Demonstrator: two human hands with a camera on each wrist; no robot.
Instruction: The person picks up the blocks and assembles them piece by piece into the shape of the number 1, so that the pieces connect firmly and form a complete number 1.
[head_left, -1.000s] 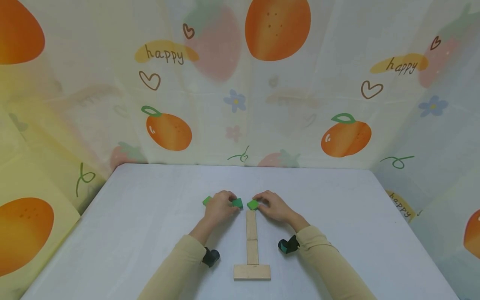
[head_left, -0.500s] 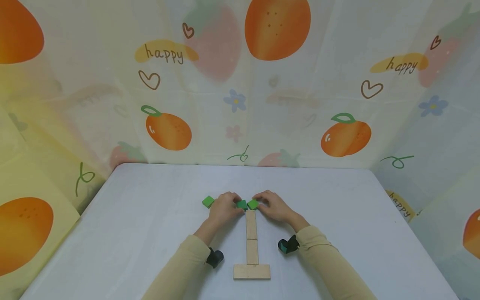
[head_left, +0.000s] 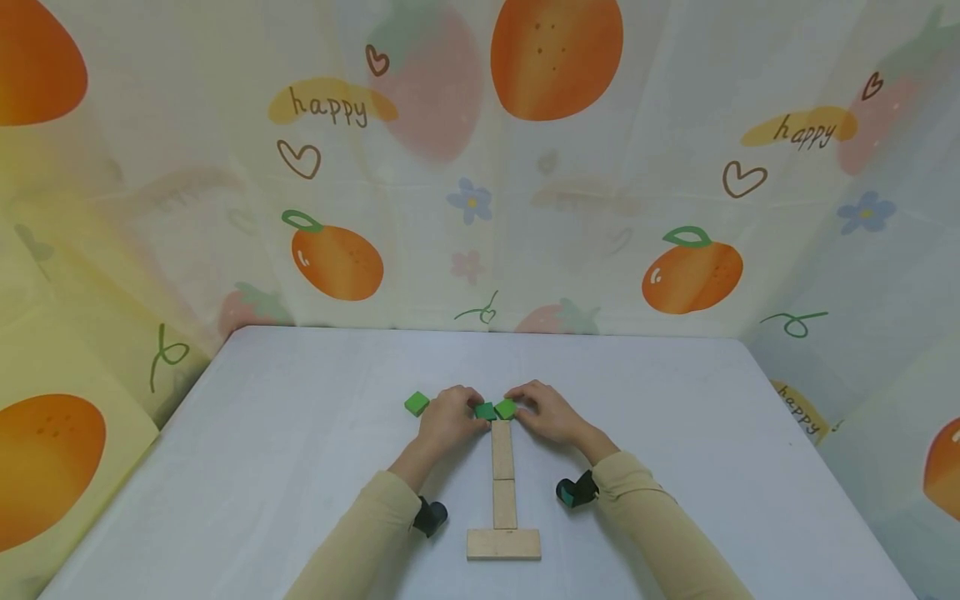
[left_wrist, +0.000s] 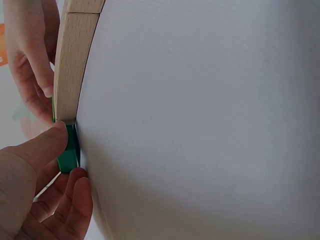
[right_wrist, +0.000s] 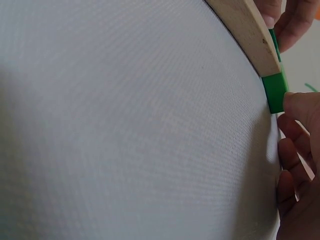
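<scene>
A darker green block [head_left: 485,411] is pinched between thumb and fingers of my left hand [head_left: 448,421]. Right beside it, a light green block [head_left: 506,409] is pinched by my right hand [head_left: 551,414]. Both blocks sit at the far end of a column of two plain wooden blocks [head_left: 502,450] laid end to end. In the left wrist view, the dark green block [left_wrist: 69,156] lies against the end of the wooden block [left_wrist: 75,65]. The right wrist view shows the light green block [right_wrist: 274,92] against that wooden end, with the right thumb on it.
A wooden block [head_left: 503,545] lies crosswise at the near end of the column. Another light green block [head_left: 417,404] lies left of the left hand. The white table [head_left: 637,375] meets a fruit-printed cloth [head_left: 555,250] at its back edge.
My left hand has moved right with the darker green block, bringing it up beside the light green one. The right hand has kept its place.
</scene>
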